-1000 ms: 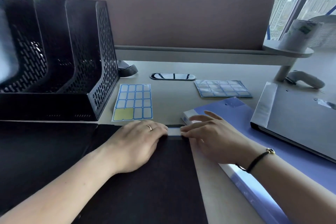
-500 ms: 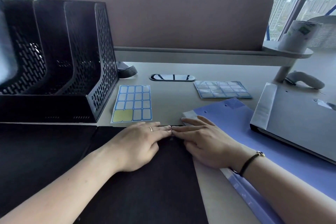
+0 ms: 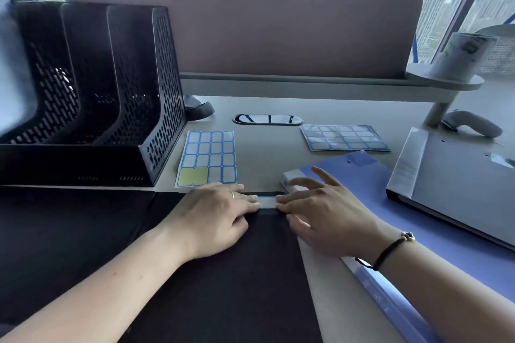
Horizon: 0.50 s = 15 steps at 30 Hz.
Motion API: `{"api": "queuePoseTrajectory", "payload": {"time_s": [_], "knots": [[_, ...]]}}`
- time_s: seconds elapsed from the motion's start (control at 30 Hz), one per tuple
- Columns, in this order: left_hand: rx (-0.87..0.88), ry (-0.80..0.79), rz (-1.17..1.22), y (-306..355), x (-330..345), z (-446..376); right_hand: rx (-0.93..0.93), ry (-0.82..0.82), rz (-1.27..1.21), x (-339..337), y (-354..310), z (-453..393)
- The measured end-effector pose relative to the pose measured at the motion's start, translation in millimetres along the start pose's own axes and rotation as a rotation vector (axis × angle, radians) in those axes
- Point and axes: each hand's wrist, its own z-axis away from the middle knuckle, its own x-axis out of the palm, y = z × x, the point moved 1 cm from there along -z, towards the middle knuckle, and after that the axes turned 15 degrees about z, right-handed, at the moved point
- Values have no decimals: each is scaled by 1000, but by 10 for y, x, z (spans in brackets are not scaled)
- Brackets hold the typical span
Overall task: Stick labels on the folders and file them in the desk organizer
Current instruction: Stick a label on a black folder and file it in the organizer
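Organizer [image 3: 92,97] beside label sheet [image 3: 207,159]

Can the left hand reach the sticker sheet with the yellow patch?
Probably yes. The left hand rests on the black folder, and the sticker sheet lies flat just beyond its fingers, with nothing between them.

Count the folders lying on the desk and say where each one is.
3: a black folder under both hands at the near edge, a blue folder to its right, and a grey folder overlapping the blue one's right side. Others may lie out of view.
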Motion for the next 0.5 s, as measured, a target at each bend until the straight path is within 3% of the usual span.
{"api": "queuePoseTrajectory", "payload": {"time_s": [0.2, 0.5], "knots": [[-49, -2, -4, 78, -65, 11, 70, 17, -114, -3, 58, -47], [-377, -190, -56, 178, -488, 220, 50, -19, -62, -251, -195, 48]]}}
